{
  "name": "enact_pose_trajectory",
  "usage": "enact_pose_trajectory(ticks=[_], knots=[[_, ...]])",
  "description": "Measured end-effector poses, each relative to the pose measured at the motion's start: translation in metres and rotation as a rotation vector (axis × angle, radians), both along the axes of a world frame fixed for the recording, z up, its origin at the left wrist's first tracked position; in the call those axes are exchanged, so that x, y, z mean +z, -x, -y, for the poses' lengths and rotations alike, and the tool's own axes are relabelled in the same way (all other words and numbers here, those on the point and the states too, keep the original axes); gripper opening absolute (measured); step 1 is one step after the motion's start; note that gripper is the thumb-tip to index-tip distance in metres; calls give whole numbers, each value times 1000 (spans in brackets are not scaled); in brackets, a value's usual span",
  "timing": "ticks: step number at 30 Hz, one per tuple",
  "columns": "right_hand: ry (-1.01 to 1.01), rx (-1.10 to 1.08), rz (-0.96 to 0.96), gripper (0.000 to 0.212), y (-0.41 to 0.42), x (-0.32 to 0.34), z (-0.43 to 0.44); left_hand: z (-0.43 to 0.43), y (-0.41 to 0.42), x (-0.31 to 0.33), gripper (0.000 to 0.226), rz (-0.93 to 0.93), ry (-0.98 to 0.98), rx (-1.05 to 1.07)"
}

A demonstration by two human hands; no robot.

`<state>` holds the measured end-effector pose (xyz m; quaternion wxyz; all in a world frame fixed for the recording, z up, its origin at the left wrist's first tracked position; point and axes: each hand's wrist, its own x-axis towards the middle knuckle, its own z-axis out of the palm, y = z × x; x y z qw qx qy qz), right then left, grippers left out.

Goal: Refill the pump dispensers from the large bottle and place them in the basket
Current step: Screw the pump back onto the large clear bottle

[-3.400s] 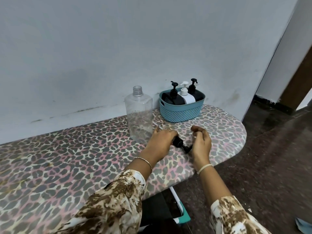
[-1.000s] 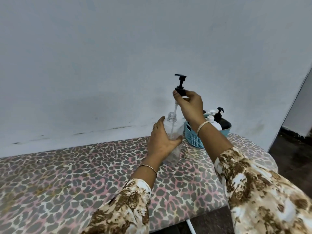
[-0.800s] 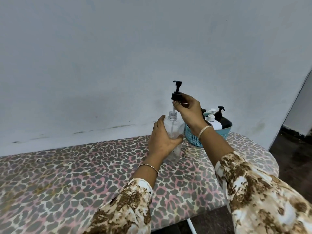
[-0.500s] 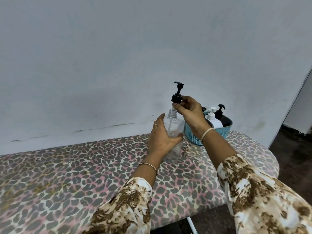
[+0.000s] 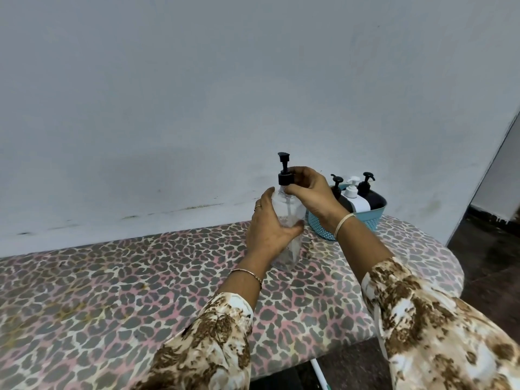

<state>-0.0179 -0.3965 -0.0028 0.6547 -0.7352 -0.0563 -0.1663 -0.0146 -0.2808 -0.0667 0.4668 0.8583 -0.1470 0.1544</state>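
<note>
A clear plastic bottle (image 5: 289, 218) stands upright on the leopard-print board (image 5: 140, 282). My left hand (image 5: 267, 229) grips its body from the left. A black pump head (image 5: 284, 173) sits on the bottle's neck, its tube inside the bottle, and my right hand (image 5: 312, 192) pinches the pump's collar. Just right of the bottle a teal basket (image 5: 365, 218) holds two black dispensers (image 5: 368, 192) and a white dispenser (image 5: 355, 197); my right wrist hides part of it.
A pale wall rises right behind the board. The board's rounded end lies at the right, past the basket, with dark floor (image 5: 492, 263) beyond it. A white leg (image 5: 319, 372) shows below the board's front edge.
My right hand has lifted the pump from the board and lowered it, tube first, into the bottle's neck. My left hand has taken hold of the bottle and keeps it still.
</note>
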Motion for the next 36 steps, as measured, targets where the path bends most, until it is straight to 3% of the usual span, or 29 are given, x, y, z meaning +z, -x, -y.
enact_pose_trajectory(ticks=[5,18,21,28,33,36], knots=[[-115,-3,21,25,-1,-1,-7,-1,0,1,98,-10,0,-8],[-193,-242,112,16,-5,-13,-6,-2,-3,3,96,-37,23,-11],[-155,-276,124,12,-5,-12,-10,-2,-3,3,96,-37,43,-19],[-70,-328,141,33,-3,-11,-19,-1,-1,4,95,-47,46,-24],[-44,-322,134,5,-4,-18,-15,-1,-1,5,93,-56,58,-19],[111,-238,139,23,-6,-22,-17,-1,-3,4,101,-75,41,-13]])
